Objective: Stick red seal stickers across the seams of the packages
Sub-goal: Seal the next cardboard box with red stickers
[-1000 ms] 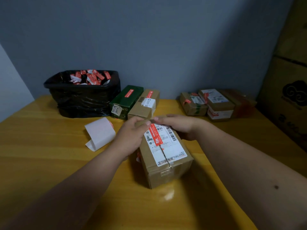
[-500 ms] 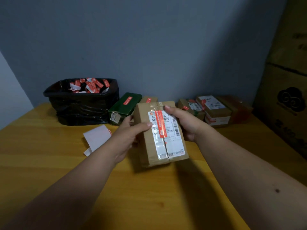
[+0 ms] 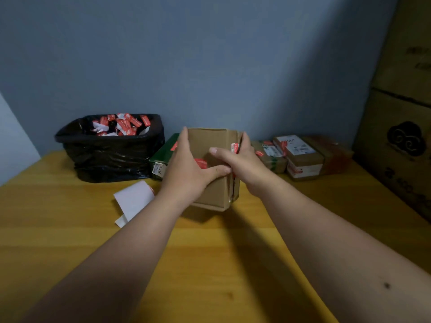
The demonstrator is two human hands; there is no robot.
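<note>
behind the box i hold, a green box [image 3: 164, 153] lies on the wooden table [image 3: 70, 229], mostly hidden by my left hand [image 3: 186, 169] and the cardboard. left of it stands a bin lined with a black bag [image 3: 109, 157], holding red seal stickers [image 3: 126, 123] mixed with white backing scraps. a curled white backing sheet [image 3: 134, 199] lies on the table just left of my left forearm. far right, a cluster of sealed brown packages [image 3: 300, 155] sits near the wall, and large cartons [image 3: 401, 127] are stacked at the right edge.

the cardboard package [image 3: 214, 169] is near the middle of the scene, raised off the table and tilted, its long axis running near to far, a plain brown face toward me. a red sticker [image 3: 201, 163] shows on that face beside my left thumb, and another red strip [image 3: 235, 147] wraps the right edge; i think it crosses the seam there, though blur makes that unsure.

my left hand grips the package's left side, fingers up along it, thumb pressed across the near face. my right hand [image 3: 245, 166] clamps the right side, thumb on the face.
</note>
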